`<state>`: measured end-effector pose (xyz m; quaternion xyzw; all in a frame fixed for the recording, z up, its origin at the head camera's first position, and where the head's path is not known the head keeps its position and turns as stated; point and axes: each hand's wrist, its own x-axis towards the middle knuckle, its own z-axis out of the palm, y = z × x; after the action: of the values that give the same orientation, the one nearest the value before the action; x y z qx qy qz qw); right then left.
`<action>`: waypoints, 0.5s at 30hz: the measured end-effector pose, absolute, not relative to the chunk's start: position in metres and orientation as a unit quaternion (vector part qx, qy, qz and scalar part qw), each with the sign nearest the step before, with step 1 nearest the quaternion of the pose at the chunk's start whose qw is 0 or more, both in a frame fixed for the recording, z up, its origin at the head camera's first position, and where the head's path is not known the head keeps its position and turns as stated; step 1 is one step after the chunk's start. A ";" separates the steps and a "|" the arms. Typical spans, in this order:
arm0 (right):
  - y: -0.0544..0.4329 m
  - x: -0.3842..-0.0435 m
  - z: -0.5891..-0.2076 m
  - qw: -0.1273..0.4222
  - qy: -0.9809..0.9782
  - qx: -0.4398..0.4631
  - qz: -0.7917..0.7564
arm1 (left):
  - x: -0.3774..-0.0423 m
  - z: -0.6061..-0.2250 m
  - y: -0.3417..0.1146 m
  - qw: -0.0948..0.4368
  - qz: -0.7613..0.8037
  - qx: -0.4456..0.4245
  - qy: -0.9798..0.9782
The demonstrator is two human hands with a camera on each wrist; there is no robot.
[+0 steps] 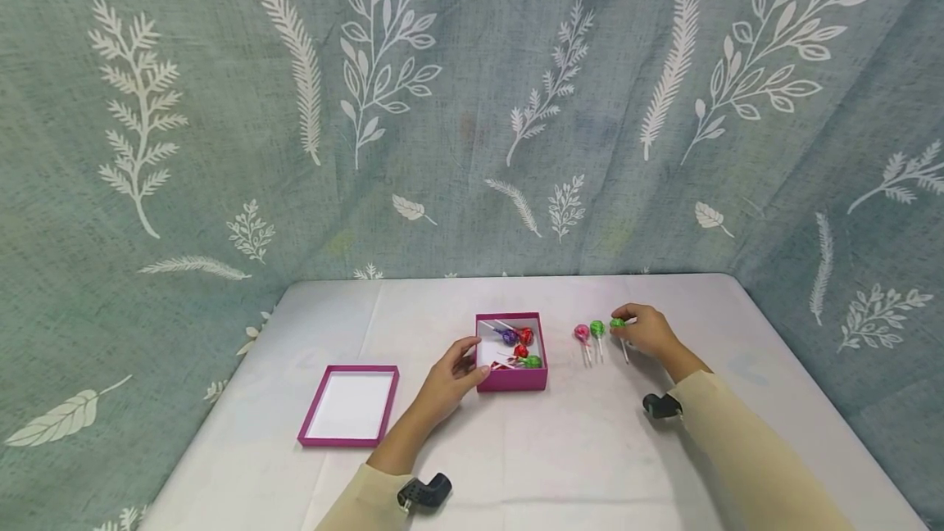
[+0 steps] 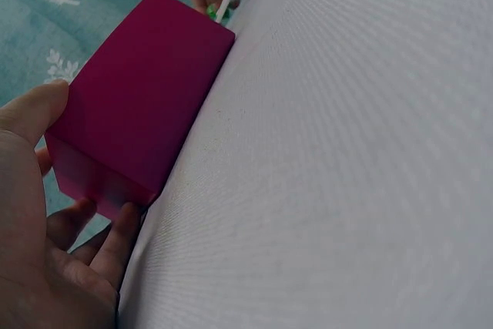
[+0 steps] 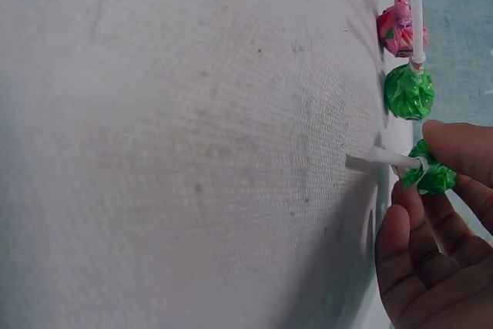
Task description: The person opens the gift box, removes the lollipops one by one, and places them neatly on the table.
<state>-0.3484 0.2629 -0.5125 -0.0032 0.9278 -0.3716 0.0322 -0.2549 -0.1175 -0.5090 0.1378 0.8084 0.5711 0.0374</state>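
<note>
My left hand (image 1: 447, 379) grips the near left corner of a magenta box (image 1: 512, 382), thumb near the rim and fingers against its left side. Inside the open box lie several wrapped lollipops: a purple one (image 1: 509, 338), red ones (image 1: 526, 336) and a green one (image 1: 532, 361). To the right, my right hand (image 1: 651, 334) pinches the wrapped head of a green lollipop (image 3: 436, 178), whose white stick points toward me at the table. Beside it lie another green lollipop (image 3: 409, 92) and a pink lollipop (image 3: 400, 30), in a row with sticks toward me.
The box's lid (image 1: 392, 401), white inside with a magenta rim, lies on the left of the white-covered table (image 1: 560, 457). A green-blue curtain (image 1: 457, 129) with white leaf prints hangs behind and at both sides.
</note>
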 end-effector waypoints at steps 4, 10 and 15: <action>0.262 -0.350 -0.515 0.035 0.931 -0.004 -0.363 | -0.255 -0.509 -0.117 0.037 0.570 0.136 0.809; 0.262 -0.351 -0.517 0.044 0.932 0.005 -0.359 | -0.254 -0.508 -0.117 0.038 0.573 0.137 0.807; 0.261 -0.353 -0.514 0.053 0.937 -0.009 -0.346 | -0.255 -0.507 -0.117 0.036 0.573 0.139 0.807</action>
<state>-0.3527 0.2612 -0.5138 -0.0091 0.9365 -0.3464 0.0533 -0.2548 -0.1174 -0.5074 0.1385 0.8068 0.5732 0.0361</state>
